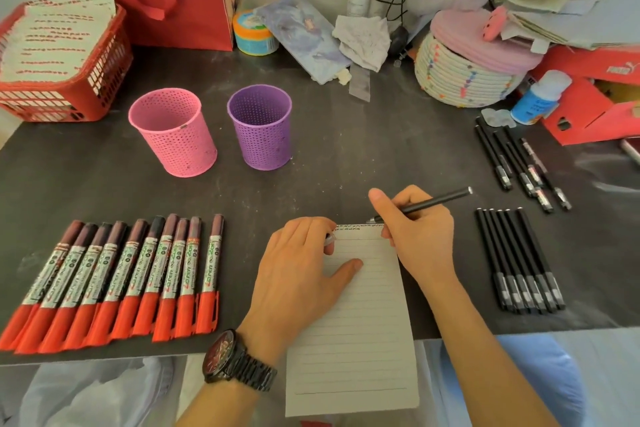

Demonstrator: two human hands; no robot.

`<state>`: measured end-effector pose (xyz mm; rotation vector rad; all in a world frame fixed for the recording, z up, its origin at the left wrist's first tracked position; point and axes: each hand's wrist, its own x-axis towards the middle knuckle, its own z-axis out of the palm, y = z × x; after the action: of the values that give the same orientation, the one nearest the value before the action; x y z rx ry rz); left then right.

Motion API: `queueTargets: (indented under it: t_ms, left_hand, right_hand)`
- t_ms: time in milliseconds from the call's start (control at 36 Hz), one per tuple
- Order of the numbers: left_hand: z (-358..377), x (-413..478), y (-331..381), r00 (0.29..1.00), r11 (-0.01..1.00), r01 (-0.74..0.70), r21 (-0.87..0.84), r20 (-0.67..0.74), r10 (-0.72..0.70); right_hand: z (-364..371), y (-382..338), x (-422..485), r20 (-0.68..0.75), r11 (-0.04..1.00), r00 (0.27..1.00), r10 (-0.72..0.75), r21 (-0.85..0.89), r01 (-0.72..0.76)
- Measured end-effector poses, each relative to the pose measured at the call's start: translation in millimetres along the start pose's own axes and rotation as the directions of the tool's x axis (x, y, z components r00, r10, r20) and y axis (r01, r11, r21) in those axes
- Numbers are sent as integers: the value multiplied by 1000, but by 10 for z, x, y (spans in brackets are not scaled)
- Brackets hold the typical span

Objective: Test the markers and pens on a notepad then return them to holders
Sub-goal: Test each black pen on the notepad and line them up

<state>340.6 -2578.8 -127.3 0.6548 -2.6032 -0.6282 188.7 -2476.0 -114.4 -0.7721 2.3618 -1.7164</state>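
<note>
One pen (420, 206) is being pinched in the right hand (417, 236) between thumb and curled fingers, its tip being held at the top edge of the notepad (356, 340), where a line of small marks is showing. The notepad is being kept at the near edge of the table (346, 156), overhanging it, by the left hand (301, 274): thumb pressed flat on the paper, curled fingers pinching a small grey cap (329, 239). Markers (114, 281) are being kept in a row left of the notepad, pens (519, 260) right of it. Pink holder (173, 135) and purple holder (261, 126) are being kept upright, side by side, beyond the markers.
</note>
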Motion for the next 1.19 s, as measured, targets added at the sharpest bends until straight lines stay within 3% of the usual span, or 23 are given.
queueTargets:
  t_ms: [167,1194]
  left_hand:
    - [36,12,-16,1000,1000,14,11,-8,-14]
    - [62,11,-37,1000,1000,23,19,-15,-22]
  right_hand:
    - [30,51,19,10,998,999,47,-51,-46]
    - [46,36,13,47,988,999,14,-157,-6]
